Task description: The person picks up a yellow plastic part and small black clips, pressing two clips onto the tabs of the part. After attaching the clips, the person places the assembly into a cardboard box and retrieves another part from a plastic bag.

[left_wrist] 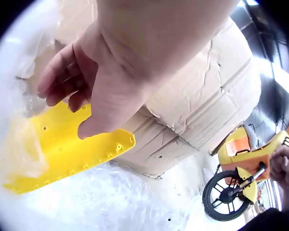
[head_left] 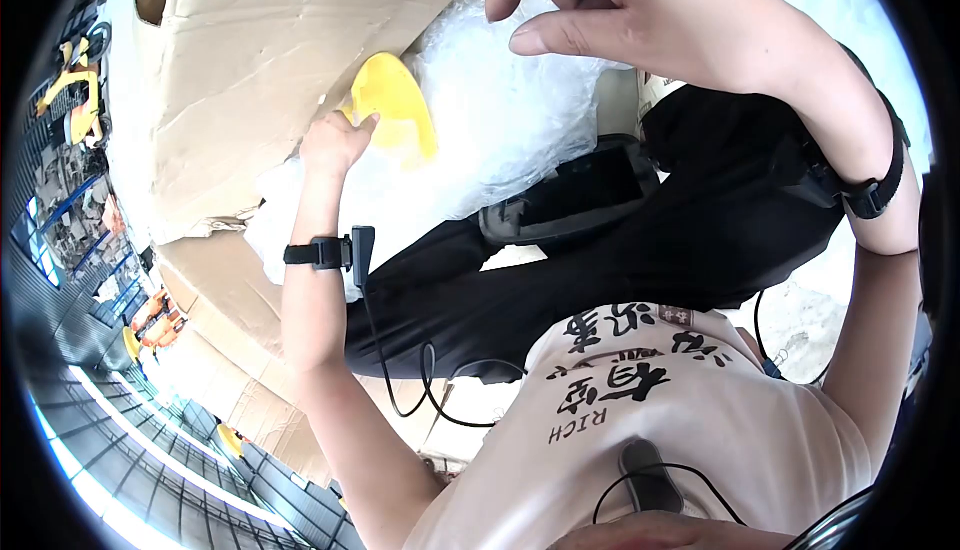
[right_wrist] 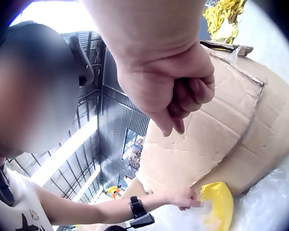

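A curved yellow plastic part [head_left: 385, 90] with small holes along its edge stands against the cardboard, its lower portion covered by clear plastic film [left_wrist: 19, 154]. My left hand [head_left: 336, 143] grips the near edge of this yellow plastic part, thumb on its inner face in the left wrist view. Up at the top of the head view, my right hand [head_left: 620, 10] hangs over the heap of clear plastic wrap [head_left: 510, 100]. Its fingers are loosely curled, thumb close to the index finger, and nothing shows between them.
A large cardboard box [head_left: 250, 60] rises behind the yellow part, with more cardboard [head_left: 230, 330] at lower left. A dark tray-like object [head_left: 570, 195] lies by the person's legs. In the left wrist view, a yellow and orange ride-on vehicle [left_wrist: 245, 156] stands beyond the box.
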`<state>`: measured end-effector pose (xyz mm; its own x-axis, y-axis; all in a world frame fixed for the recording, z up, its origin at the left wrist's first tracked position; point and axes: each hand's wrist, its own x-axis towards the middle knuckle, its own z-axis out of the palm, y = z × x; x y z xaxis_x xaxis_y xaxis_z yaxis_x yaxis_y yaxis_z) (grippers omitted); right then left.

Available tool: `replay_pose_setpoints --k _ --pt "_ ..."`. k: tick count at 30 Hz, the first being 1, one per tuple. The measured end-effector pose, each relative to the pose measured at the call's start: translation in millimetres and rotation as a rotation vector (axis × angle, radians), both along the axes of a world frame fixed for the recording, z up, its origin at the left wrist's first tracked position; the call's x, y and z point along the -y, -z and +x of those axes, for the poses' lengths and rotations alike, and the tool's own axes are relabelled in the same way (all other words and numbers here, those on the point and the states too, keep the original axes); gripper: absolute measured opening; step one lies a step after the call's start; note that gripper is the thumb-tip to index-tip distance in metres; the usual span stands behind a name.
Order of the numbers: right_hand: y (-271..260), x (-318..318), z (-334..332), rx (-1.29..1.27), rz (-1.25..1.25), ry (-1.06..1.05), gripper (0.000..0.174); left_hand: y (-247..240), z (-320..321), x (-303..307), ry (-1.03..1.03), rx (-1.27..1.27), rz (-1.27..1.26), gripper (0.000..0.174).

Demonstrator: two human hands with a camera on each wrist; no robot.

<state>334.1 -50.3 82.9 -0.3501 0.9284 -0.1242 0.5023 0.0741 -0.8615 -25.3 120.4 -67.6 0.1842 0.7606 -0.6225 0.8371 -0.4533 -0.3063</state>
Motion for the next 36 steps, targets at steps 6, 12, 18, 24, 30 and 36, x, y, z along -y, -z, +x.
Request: replay_pose_setpoints --k 6,12,18,24,30,36 --pt "2.8 -3.3 4.1 -0.061 0.035 -0.024 0.026 35.7 40.1 16.0 0.15 0.044 0.192 0.066" --pt "17.5 -7.7 0.0 0.085 0.034 0.058 0.026 101.7 72.9 23.7 0.291 0.245 0.11 0.067" --pt "50.7 -3.8 -1.0 0.181 0.194 0.226 0.026 118.5 88.7 25.6 0.626 0.109 0.245 0.043" --pt "46.7 -6.1 7.9 0.153 0.096 0.295 0.032 34.6 79.1 34.7 0.825 0.425 0.589 0.034" --pt "62.2 -10.6 -14.0 0.261 -0.038 0.267 0.076 -64.5 65.7 57.8 0.564 0.864 0.76 0.006" --pt "84.7 -12.6 -39.8 0.212 0.075 0.302 0.054 -102.8 60.3 91.4 0.528 1.054 0.511 0.053"
